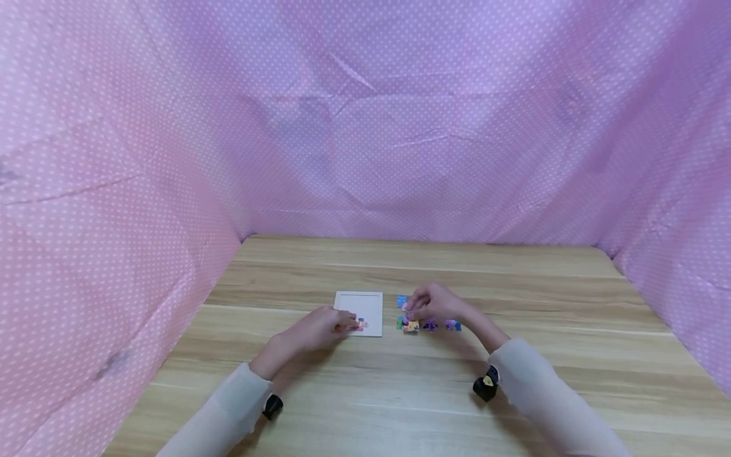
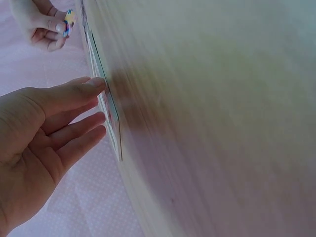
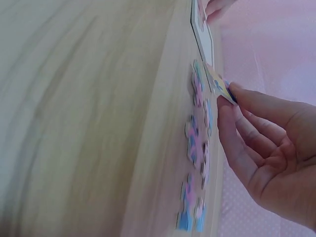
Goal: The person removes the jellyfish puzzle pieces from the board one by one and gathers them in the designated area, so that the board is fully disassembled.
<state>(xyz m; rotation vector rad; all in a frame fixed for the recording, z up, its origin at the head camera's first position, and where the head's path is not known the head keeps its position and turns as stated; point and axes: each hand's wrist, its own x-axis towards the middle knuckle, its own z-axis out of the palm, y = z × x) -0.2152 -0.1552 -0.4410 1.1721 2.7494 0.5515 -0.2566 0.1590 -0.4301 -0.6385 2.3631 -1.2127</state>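
My right hand pinches a yellow jigsaw puzzle piece between thumb and index finger, held up over other pieces on the table. In the left wrist view this held piece shows near the top left. My left hand rests at the lower left part of a white puzzle tray, its fingers fairly straight and fingertips right at the tray. Beside those fingertips, a pinkish puzzle piece lies in the tray's lower part. The left fingers hide the tray's lower left corner.
Right of the tray lie several loose pieces, among them a blue one, a purple one and a purple-blue one. All sit on a wooden table. Pink dotted cloth hangs behind and at both sides.
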